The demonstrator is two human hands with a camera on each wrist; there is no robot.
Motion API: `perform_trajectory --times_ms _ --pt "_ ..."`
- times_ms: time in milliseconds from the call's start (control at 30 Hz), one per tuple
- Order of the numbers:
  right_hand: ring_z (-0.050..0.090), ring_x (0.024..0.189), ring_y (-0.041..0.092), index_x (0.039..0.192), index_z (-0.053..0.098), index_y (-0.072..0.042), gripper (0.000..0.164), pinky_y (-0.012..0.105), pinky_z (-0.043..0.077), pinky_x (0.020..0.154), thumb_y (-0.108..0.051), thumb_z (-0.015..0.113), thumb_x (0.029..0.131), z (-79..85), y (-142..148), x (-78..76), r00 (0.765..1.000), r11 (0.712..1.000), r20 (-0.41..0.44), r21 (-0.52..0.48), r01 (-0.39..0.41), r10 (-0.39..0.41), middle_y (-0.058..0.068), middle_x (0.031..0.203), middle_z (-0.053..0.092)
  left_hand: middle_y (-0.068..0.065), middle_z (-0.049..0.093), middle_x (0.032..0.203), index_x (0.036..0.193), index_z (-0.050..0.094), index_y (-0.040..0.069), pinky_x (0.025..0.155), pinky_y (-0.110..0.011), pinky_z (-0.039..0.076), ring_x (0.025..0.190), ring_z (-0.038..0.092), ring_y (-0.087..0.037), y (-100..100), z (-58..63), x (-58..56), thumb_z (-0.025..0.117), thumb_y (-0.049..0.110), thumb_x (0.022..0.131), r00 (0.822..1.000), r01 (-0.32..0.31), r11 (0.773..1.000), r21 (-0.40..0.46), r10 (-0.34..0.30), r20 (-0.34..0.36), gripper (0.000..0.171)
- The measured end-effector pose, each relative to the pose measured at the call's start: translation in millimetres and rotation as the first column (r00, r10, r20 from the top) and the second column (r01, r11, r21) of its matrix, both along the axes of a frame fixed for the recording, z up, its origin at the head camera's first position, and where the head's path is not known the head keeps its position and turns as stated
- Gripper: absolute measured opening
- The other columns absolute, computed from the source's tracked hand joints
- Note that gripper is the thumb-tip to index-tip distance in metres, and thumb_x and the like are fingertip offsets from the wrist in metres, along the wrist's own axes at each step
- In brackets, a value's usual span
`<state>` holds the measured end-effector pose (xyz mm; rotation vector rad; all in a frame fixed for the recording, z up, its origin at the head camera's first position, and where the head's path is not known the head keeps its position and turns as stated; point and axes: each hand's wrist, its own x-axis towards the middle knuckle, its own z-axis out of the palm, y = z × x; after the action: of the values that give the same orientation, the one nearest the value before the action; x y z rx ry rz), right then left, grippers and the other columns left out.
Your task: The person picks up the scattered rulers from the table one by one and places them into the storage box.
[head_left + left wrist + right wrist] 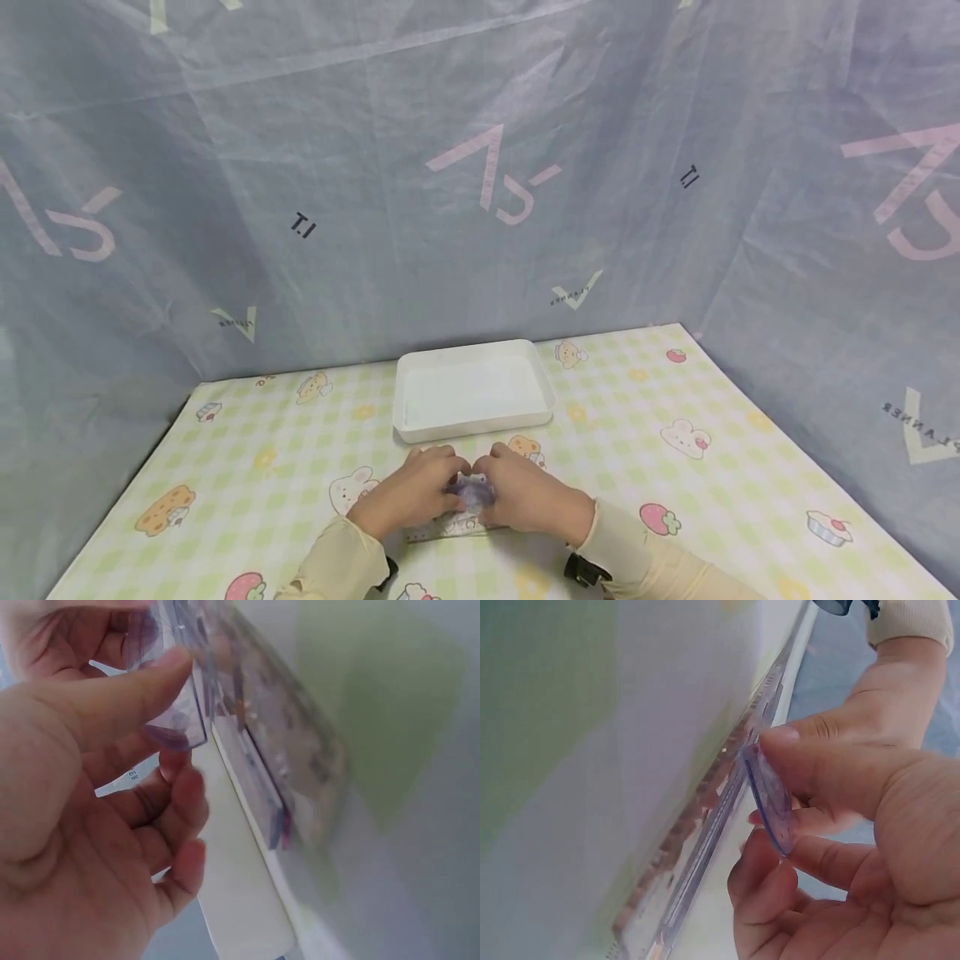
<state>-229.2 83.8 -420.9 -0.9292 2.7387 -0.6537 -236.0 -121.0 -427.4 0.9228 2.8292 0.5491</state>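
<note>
Both hands (415, 490) (529, 493) pinch a clear purplish piece (472, 495) between them.

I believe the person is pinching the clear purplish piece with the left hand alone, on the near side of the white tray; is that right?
Not quite: besides the left hand, the right hand pinches the clear purplish piece, as the right wrist view shows; the white tray does lie beyond.

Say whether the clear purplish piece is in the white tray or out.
Out: the head view shows the left hand and right hand holding the clear purplish piece in front of the white tray.
</note>
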Motion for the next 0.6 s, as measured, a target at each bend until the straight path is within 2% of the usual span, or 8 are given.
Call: perform_trajectory --times_ms 167,267,433,500,600 --pt "0.050 0.057 0.001 0.126 0.067 -0.004 0.036 0.019 0.049 0.063 -0.004 0.070 0.090 0.7 4.2 -4.1 0.999 0.992 0.014 -0.118 -0.045 0.047 -0.004 0.084 0.071 0.010 0.052 0.086 0.117 0.068 0.009 0.069 -0.025 0.045 0.072 0.047 -0.003 -1.8 0.3 -2.2 0.074 0.016 0.090 0.998 0.008 0.992 0.123 -0.016 0.060 0.029" --pt "0.053 0.057 -0.001 0.123 0.067 -0.005 0.031 0.019 0.050 0.065 -0.005 0.069 0.092 0.4 8.5 -10.2 0.999 0.983 0.021 -0.179 -0.034 0.039 -0.006 0.083 0.071 0.008 0.054 0.086 0.120 0.065 0.010 0.064 -0.023 0.046 0.071 0.049 -0.005 -3.2 2.1 -3.5 0.076 0.010 0.088 0.997 0.004 0.983 0.184 -0.017 0.073 0.035" --pt "0.058 0.060 0.006 0.114 0.062 -0.011 0.021 0.024 0.050 0.058 -0.008 0.068 0.094 0.1 15.7 -20.3 0.995 0.959 0.094 -0.284 0.016 0.011 -0.007 0.075 0.065 0.005 0.053 0.106 0.132 0.058 0.018 0.066 -0.023 0.047 0.079 0.050 -0.007 -4.2 5.8 -3.3 0.077 0.004 0.086 0.997 -0.001 0.979 0.204 -0.014 0.071 0.052" --pt "0.058 0.061 0.008 0.112 0.061 -0.012 0.018 0.024 0.050 0.057 -0.009 0.066 0.095 1.2 17.7 -22.3 0.995 0.950 0.096 -0.311 0.023 0.007 -0.007 0.076 0.065 0.004 0.051 0.111 0.133 0.057 0.018 0.066 -0.023 0.047 0.080 0.049 -0.008 -3.8 7.1 -3.0 0.075 0.004 0.088 0.998 -0.001 0.979 0.203 -0.011 0.056 0.051" --pt "0.059 0.066 0.008 0.115 0.065 -0.010 0.020 0.024 0.051 0.059 -0.010 0.068 0.095 4.2 18.3 -23.1 0.998 0.946 0.067 -0.322 0.020 0.002 -0.005 0.083 0.066 0.004 0.052 0.108 0.132 0.058 0.016 0.064 -0.023 0.047 0.078 0.049 -0.008 -2.9 8.8 -2.8 0.071 0.004 0.090 0.999 -0.019 0.977 0.213 0.013 0.030 0.046"
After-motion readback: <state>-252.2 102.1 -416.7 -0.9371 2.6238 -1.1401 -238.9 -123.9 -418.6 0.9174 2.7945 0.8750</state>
